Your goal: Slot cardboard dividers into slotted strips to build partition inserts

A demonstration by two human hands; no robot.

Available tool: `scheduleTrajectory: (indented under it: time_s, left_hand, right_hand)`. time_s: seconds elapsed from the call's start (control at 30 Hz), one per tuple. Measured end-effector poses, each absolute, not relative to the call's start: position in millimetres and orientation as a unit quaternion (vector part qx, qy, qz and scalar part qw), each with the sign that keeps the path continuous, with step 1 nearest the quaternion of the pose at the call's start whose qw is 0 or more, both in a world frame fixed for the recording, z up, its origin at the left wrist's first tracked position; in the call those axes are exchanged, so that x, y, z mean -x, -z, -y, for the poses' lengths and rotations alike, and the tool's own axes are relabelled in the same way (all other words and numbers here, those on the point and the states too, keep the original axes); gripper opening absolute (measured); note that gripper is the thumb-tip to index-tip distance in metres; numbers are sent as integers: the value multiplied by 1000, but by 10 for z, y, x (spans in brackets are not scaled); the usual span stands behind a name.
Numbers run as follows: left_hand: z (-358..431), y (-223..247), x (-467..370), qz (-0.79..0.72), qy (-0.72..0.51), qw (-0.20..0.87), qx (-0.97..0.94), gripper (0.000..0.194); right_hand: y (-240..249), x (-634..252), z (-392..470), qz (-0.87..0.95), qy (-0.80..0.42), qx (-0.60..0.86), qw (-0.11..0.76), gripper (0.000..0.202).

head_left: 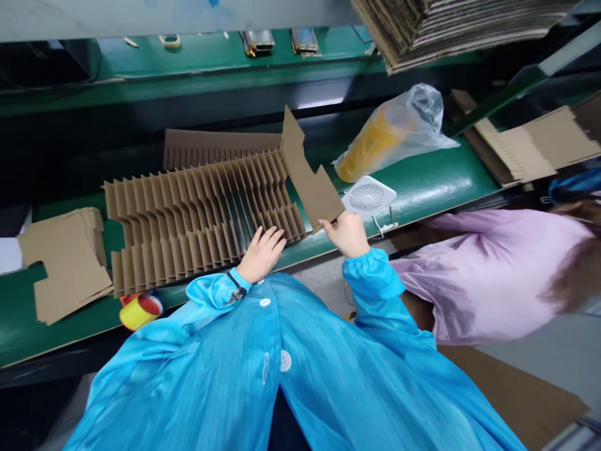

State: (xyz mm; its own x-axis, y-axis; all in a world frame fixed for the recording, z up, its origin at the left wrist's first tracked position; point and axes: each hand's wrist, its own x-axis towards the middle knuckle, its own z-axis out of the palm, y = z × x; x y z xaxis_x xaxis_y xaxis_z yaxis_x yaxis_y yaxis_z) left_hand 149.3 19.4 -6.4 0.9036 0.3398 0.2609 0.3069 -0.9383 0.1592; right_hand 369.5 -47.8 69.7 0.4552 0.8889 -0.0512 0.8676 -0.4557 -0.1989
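Observation:
A long row of upright cardboard dividers [188,213] stands on the green workbench [446,181]. My left hand [261,252] rests at the near edge of the row, fingers spread, on or just beside the dividers. At the row's right end, my right hand [346,234] pinches the near lower corner of a notched cardboard sheet [310,178], which leans up against the end. Behind the row lies a slotted cardboard strip [220,141]. Flat notched sheets [70,257] are piled to the left of the dividers.
A bagged yellow roll [385,134] and a white fan [369,195] sit right of the dividers. A yellow tape roll [139,311] is at the front edge. Stacked cardboard [451,31] overhangs the upper right. A person in pink [493,275] is close on the right.

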Motion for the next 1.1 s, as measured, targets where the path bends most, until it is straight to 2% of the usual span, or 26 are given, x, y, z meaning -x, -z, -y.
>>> scheduleTrajectory:
  time_s: [0.27, 0.5, 0.9, 1.0, 1.1]
  left_hand:
    - [-197, 79, -1488, -168, -146, 59, -973, 30]
    - [-195, 74, -1485, -173, -141, 61, -973, 31]
    - [-193, 88, -1485, -175, -146, 74, -971, 30]
    - [-195, 95, -1483, -170, -150, 64, -972, 30]
    - [-199, 91, -1481, -167, -152, 60, -972, 31]
  right_hand:
    - [-508, -3619, 450, 489, -105, 865, 36, 30]
    - [-452, -3671, 469, 498, -139, 849, 107, 19]
    - [-350, -3632, 476, 545, -163, 822, 12, 24]
    - [-352, -3712, 511, 558, -208, 802, 44, 27]
    - [-458, -3804, 505, 592, -233, 759, 142, 52]
